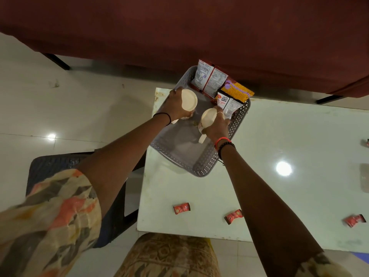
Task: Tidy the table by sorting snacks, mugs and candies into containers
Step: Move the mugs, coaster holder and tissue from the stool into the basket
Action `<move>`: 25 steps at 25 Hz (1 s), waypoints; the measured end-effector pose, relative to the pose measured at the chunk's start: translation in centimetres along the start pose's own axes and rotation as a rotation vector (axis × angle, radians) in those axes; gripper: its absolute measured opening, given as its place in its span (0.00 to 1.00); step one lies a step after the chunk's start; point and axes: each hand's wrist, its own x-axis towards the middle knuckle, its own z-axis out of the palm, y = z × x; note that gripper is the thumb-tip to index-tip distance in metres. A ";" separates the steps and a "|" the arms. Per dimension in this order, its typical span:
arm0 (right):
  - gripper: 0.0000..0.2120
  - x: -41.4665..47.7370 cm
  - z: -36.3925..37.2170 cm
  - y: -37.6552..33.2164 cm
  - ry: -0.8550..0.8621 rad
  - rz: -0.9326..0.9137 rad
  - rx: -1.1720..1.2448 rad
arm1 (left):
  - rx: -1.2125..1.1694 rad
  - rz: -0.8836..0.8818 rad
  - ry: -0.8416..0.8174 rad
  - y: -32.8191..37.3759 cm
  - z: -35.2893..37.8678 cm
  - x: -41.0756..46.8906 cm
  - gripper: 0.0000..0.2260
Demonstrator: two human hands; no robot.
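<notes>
The person stands at the near end of the pale table (279,136) and reaches both arms into a grey perforated basket (207,156) that sits on the table's far left corner. The left hand (175,104) holds a cream mug (189,100) over the left part of the basket, with the fingers wrapped around its side and clamped on it; the mouth of the mug faces up to us. The right hand (216,124) holds a second cream mug (207,118) in the middle of the basket, fingers closed around its body, and the handle of this mug points to the near side. I cannot tell if the mugs touch the basket floor.

At the far end of the basket stand the snack packets: a white and red packet (207,78), an orange packet (237,90) and a salted peanuts packet (226,102), the last one just beside the right hand.

Three small red candies lie on the near part of the table, well apart from the basket: one on the left (181,208), one in the middle (233,216) and one at the right (354,220).
</notes>
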 end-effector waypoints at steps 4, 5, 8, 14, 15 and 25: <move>0.44 -0.3 -0.2 0.1 0.005 -0.016 -0.007 | -0.040 -0.005 0.020 1.0 -1.0 -1.2 0.47; 0.46 -0.5 -0.4 0.1 -0.001 -0.018 -0.007 | -0.069 -0.001 0.032 1.1 -1.5 -1.9 0.47; 0.50 -1.5 -1.0 0.1 -0.017 -0.007 -0.027 | -0.221 -0.010 0.118 0.5 -3.9 -5.0 0.43; 0.38 -7.6 1.7 -1.9 0.193 -0.212 -0.295 | -0.319 -0.019 0.643 -6.0 -10.1 -16.8 0.20; 0.37 -8.7 2.9 -2.4 0.178 -0.280 -0.297 | -0.295 -0.053 0.690 -7.5 -10.6 -19.1 0.19; 0.36 -15.2 14.9 -7.2 -0.418 -0.761 -0.491 | 0.143 -0.243 0.171 -18.6 -8.0 -28.6 0.42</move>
